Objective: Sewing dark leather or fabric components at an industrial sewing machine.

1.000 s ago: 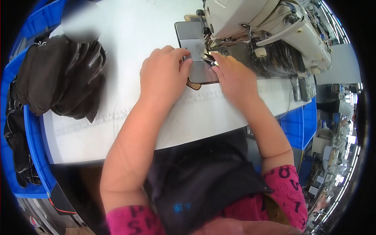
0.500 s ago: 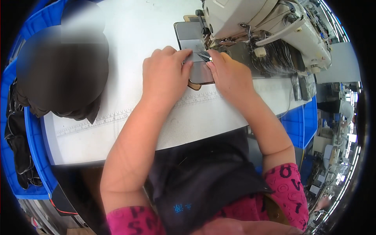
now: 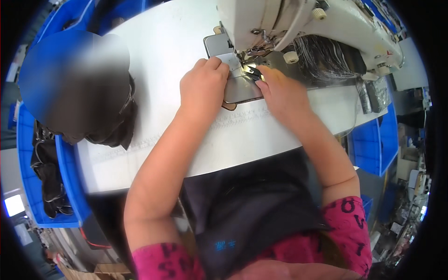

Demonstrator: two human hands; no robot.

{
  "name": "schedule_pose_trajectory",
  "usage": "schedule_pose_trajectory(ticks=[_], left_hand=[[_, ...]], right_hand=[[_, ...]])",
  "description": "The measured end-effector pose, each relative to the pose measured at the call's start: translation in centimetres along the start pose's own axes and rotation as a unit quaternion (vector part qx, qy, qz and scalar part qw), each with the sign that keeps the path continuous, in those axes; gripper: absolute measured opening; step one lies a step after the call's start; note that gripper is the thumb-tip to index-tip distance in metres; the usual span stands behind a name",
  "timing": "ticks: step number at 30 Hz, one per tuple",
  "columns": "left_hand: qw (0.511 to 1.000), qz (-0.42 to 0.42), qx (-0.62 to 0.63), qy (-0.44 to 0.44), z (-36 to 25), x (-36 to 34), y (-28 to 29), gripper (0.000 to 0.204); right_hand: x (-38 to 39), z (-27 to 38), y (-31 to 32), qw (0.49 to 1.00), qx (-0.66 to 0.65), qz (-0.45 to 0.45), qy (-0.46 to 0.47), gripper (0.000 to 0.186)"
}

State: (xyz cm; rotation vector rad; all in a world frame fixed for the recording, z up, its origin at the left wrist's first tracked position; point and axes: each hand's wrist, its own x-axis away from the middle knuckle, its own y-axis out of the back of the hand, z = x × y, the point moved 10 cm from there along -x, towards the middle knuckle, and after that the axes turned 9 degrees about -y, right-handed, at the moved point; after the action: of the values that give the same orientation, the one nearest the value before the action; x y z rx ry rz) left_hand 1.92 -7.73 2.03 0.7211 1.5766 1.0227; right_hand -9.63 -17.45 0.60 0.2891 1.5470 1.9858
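thread-trimming step, I'd guess: thread snips [image 3: 254, 73] just in front of sewing machine [image 3: 254, 23], right hand [image 3: 283, 92] fingers clamped on them; left hand [image 3: 204, 85] off machine's left side, fingers bunched, can't tell if gripping anything; next snip probably needs steady blades

White table [image 3: 242, 147] spreads before you; blue bin [image 3: 69, 170] at your left, blue crate [image 3: 365, 142] at right. Pale panel [image 3: 411, 65] upper right. Bright rectangle [image 3: 14, 205] glows at left rim, perhaps a window.
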Motion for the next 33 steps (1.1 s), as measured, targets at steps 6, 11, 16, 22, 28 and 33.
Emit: schedule_pose_trajectory(ticks=[6,11,16,22,28,33], left_hand=[[0.999,-0.032,0.02,-0.032,-1.1,-0.6,0.1,0.009],[0.997,0.002,0.072,0.016,-0.4,-0.8,-0.4,0.007],[0.99,-0.008,0.124,0.062,1.0,-0.3,-0.4,0.005],[0.987,-0.021,0.152,0.054,1.0,-0.4,-0.3,0.005],[0.987,-0.02,0.15,0.049,0.9,-0.5,-0.2,0.006],[0.987,-0.018,0.151,0.054,1.0,-0.4,-0.2,0.006]], right_hand=[[-0.4,0.0,0.5,0.998,-0.053,-0.014,0.018,0.018],[-0.2,0.5,-0.2,0.998,-0.035,0.0,0.049,0.013],[-0.3,1.9,-0.5,0.996,-0.008,-0.019,0.082,0.019],[-0.3,2.6,-0.4,0.993,-0.004,-0.054,0.1,0.024],[-0.2,2.8,-0.2,0.991,-0.007,-0.071,0.115,0.026],[-0.2,2.7,-0.1,0.992,-0.01,-0.067,0.108,0.026]])
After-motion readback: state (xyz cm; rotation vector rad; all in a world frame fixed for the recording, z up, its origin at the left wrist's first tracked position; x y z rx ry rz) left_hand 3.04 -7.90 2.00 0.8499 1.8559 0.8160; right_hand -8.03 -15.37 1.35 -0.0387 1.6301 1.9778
